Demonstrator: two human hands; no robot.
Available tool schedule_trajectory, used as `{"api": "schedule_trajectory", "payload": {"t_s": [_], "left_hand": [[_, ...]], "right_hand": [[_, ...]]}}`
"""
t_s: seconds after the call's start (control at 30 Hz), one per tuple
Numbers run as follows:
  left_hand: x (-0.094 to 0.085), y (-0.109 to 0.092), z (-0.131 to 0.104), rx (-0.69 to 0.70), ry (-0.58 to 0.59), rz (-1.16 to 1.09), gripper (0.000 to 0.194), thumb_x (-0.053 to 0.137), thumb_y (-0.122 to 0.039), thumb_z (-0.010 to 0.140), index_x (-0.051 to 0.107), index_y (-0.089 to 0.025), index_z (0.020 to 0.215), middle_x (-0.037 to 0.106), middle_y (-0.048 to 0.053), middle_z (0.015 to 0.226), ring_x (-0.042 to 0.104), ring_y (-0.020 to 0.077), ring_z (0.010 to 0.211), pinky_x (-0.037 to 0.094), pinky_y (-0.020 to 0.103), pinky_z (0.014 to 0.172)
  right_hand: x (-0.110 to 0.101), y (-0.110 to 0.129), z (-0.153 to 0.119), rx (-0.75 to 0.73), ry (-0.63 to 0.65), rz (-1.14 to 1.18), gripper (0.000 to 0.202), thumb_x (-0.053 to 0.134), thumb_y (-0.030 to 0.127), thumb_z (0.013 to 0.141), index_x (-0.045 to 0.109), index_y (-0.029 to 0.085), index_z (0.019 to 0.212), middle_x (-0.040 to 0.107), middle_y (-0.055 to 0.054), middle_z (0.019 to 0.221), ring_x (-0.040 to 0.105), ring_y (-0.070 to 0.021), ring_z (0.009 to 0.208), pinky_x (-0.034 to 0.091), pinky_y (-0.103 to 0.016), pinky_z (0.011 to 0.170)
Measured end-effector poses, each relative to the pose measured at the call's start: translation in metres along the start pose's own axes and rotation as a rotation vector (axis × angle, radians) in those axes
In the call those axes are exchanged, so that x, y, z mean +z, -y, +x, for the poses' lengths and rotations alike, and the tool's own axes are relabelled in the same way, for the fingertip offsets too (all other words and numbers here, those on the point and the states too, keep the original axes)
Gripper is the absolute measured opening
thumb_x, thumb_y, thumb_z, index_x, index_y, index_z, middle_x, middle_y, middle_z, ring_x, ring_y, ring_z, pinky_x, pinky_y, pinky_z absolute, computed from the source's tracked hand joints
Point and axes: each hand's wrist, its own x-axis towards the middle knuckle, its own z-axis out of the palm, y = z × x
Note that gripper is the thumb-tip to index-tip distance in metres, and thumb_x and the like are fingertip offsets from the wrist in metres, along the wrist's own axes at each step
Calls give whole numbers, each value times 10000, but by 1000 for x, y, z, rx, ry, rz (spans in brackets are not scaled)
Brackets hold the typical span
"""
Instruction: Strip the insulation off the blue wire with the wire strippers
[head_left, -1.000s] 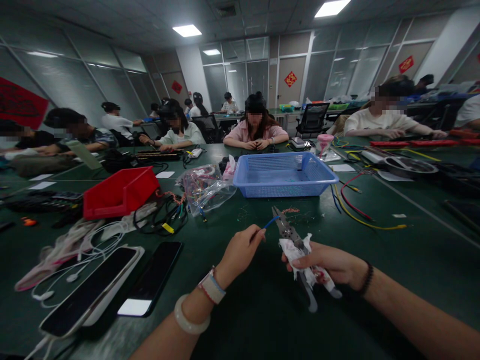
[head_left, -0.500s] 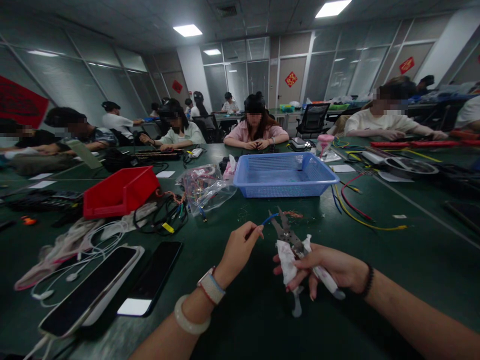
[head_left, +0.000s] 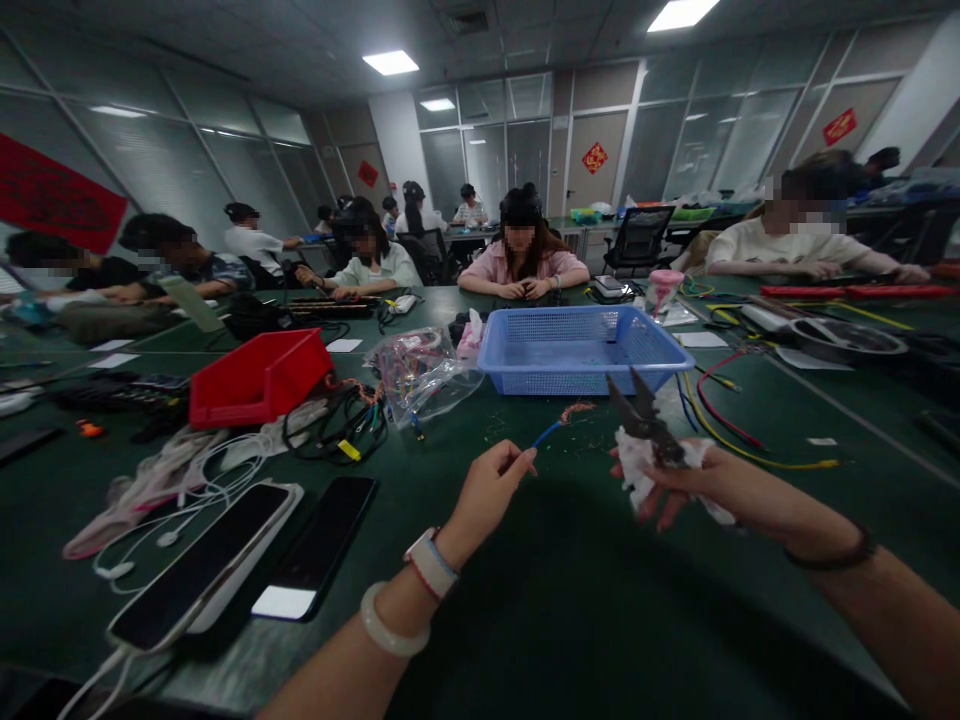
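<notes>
I log both forearms [head_left: 337, 662] extended over the desk [head_left: 600, 610], wrists apart. My left hand [head_left: 491, 487], grip narrow, pinches a blue wire [head_left: 548, 434], copper strands [head_left: 576, 411] at its far end; my right hand [head_left: 694, 482] encloses spread pliers [head_left: 651, 428]. Beyond: blue basket [head_left: 555, 382].

We note dull grey pointed metal pliers [head_left: 646, 425]; crumpled white wrapping [head_left: 636, 470], probably paper; a smooth blue plastic-coated wire [head_left: 547, 434] with rough copper strands [head_left: 576, 410]; and a perforated blue rectangular plastic basket [head_left: 555, 382].

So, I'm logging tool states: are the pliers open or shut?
Open: the pliers in the right hand have their jaws standing apart.
</notes>
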Motion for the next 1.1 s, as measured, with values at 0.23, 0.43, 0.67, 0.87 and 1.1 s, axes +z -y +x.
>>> {"api": "schedule_trajectory", "payload": {"t_s": [0.23,0.43,0.67,0.87,1.1], "left_hand": [[9,-1,-6,-21,159,-12,369,522,-499,865,598,-151,773,477,-41,622,427,109,563,314,228,528],[12,-3,-10,-47,247,-9,337,537,-478,861,593,-152,794,493,-39,631,433,105,563,319,222,531],[11,-8,-14,-72,303,2,315,533,-451,865,597,-147,810,499,-35,630,440,109,561,329,227,539],[13,-6,-13,-72,301,42,326,527,-462,868,601,-152,800,498,-38,614,450,111,562,333,226,549],[15,-2,-12,-76,305,56,342,521,-482,867,602,-159,787,499,-39,610,446,111,557,324,224,545]], "right_hand": [[1,-24,13,-474,-679,-874,494,506,166,808,462,192,1300,549,-131,1280,550,-283,1152,443,-481,992],[18,-49,19,-433,-698,-1190,787,450,-3,639,342,180,1397,463,-118,1383,511,-274,1197,438,-456,1026],[22,-57,21,-464,-697,-1320,840,453,2,630,268,145,1437,419,-145,1423,440,-295,1276,413,-466,1051],[24,-59,20,-462,-691,-1327,786,430,0,687,256,139,1441,433,-154,1413,455,-282,1268,404,-465,1055],[25,-55,19,-469,-684,-1342,790,425,0,687,251,141,1444,433,-167,1422,438,-292,1289,392,-494,1055]]}}
